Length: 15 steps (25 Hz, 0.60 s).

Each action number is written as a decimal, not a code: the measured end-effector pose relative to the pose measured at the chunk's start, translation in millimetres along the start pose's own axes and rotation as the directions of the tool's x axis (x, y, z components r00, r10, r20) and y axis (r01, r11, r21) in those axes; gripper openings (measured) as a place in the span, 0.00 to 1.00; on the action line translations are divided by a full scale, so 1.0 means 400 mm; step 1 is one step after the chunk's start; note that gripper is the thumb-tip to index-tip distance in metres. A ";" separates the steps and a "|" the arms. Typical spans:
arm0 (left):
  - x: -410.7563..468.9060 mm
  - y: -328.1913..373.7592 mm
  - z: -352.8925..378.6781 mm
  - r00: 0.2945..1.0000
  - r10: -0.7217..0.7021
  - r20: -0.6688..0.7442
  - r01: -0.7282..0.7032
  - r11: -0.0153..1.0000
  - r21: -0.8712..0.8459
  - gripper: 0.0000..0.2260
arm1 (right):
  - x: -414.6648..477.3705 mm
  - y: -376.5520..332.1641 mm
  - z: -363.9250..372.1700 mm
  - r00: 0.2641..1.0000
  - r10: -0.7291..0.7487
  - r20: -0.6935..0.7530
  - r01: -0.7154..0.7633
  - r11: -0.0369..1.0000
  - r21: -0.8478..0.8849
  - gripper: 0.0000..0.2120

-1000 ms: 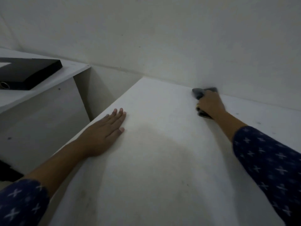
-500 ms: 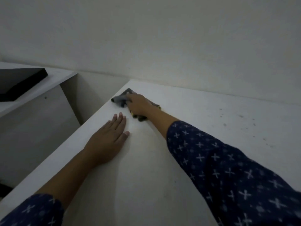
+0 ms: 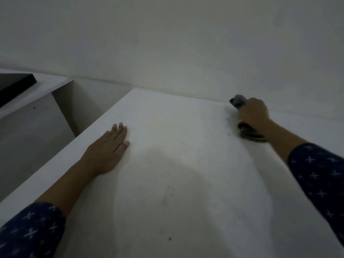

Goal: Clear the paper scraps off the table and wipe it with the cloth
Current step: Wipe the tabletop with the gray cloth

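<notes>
Head view, dim light. We record the left hand (image 3: pixel 108 148) lying palm-down on the white tabletop (image 3: pixel 186 164) near its left edge, with the fingers straight and close together and the thumb set slightly apart; it holds nothing. The right hand (image 3: pixel 254 113) is at the far right of the tabletop, just beside the junction with the wall (image 3: pixel 167 43). Its fingers are curled over the cloth (image 3: pixel 239 101), gripping it and holding it down on the surface. We see a grey bunch of the cloth sticking out beyond the knuckles toward the wall, and a dark part with a yellow-green edge showing below the wrist. Both forearms are bare, with dark blue sleeves (image 3: pixel 320 175) patterned in small white crosses. We note a few small dark specks (image 3: pixel 169 238) on the near tabletop. At left, well apart from both hands, a flat black object (image 3: pixel 13 84) lies on a separate white surface (image 3: pixel 46 88).
</notes>
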<state>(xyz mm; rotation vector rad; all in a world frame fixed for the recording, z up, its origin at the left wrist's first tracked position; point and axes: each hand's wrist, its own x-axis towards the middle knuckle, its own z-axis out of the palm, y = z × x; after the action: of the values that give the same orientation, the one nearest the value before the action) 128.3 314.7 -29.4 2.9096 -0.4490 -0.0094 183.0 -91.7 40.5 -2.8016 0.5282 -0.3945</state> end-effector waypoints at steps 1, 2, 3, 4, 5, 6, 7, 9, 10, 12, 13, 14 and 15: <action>0.000 0.002 0.000 1.000 -0.005 0.001 0.005 1.000 -0.009 0.25 | -0.029 -0.068 0.002 0.996 -0.093 -0.008 0.093 0.995 0.024 0.05; 0.000 0.003 -0.002 1.000 -0.007 0.005 0.007 1.000 -0.019 0.25 | -0.074 -0.157 0.024 0.978 -0.210 0.021 0.208 0.976 0.060 0.08; 0.000 0.004 -0.004 1.000 -0.009 0.009 0.009 1.000 -0.024 0.24 | -0.129 -0.248 0.064 0.941 -0.332 0.069 0.323 0.939 0.118 0.11; 0.000 0.007 -0.007 1.000 -0.015 0.014 0.015 0.999 -0.029 0.24 | -0.190 -0.333 0.108 0.884 -0.446 0.140 0.419 0.889 0.186 0.13; 0.000 0.009 -0.008 1.000 -0.023 0.015 0.024 0.999 -0.032 0.24 | -0.245 -0.400 0.154 0.820 -0.533 0.209 0.488 0.841 0.233 0.14; -0.001 0.011 -0.008 0.999 -0.032 0.012 0.032 0.999 -0.032 0.24 | -0.282 -0.439 0.185 0.783 -0.568 0.252 0.511 0.819 0.259 0.14; -0.001 0.011 -0.008 0.999 -0.035 0.008 0.036 0.999 -0.029 0.24 | -0.280 -0.443 0.203 0.795 -0.554 0.248 0.490 0.826 0.278 0.14; -0.005 0.011 -0.010 0.999 -0.041 0.007 0.042 0.999 -0.024 0.24 | -0.228 -0.362 0.198 0.874 -0.429 0.229 0.345 0.879 0.330 0.14; -0.005 0.011 -0.010 0.999 -0.043 0.006 0.043 0.999 -0.021 0.24 | -0.195 -0.291 0.179 0.916 -0.339 0.216 0.233 0.886 0.400 0.13; -0.006 0.016 -0.009 0.999 -0.037 0.006 0.038 0.999 -0.017 0.23 | -0.139 -0.099 0.112 0.982 -0.096 0.162 -0.016 0.815 0.580 0.10; -0.005 0.019 -0.008 0.999 -0.041 0.004 0.041 0.999 -0.022 0.23 | -0.123 -0.003 0.074 0.989 0.015 0.148 -0.099 0.809 0.579 0.07; -0.006 0.023 -0.009 0.999 -0.052 0.002 0.052 0.998 -0.028 0.23 | -0.107 0.087 0.039 0.988 0.097 0.119 -0.144 0.856 0.497 0.06; -0.007 0.027 -0.009 0.998 -0.068 -0.005 0.068 0.997 -0.033 0.23 | -0.090 0.161 0.008 0.986 0.146 0.086 -0.167 0.920 0.354 0.07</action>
<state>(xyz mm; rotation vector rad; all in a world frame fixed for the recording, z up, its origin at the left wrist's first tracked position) 122.5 306.2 -24.0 2.8904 -0.3454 -0.0183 131.1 -135.1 10.3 -2.3917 0.5948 -0.3355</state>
